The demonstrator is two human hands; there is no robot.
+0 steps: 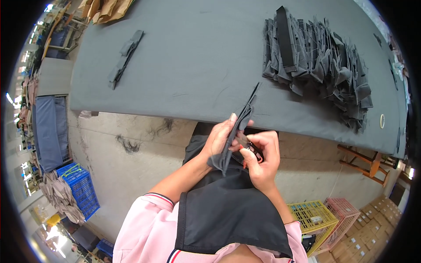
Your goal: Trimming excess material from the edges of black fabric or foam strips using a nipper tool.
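Observation:
A folded strip of dark grey fabric (246, 115) slants up over the near edge of the grey-covered table (184, 65). My left hand (216, 139) is closed on it, with the thumb along its upper side. In my right hand (266, 158) is a small pair of thread snips (257, 151), dark with some red. The snips' tips are close against the strip's right side, partly hidden by fingers. A similar fabric piece (126, 59) lies alone on the table's left. At the right stands a dense row of such fabric pieces (313, 59), with loose threads sticking out.
Brown paper (105, 11) lies at the table's far left corner, and a ring of tape (382, 121) near its right end. Blue crate (80, 188) stands on the floor at left. Yellow crate (312, 215), pink crate (344, 212) and cartons (368, 230) are at lower right.

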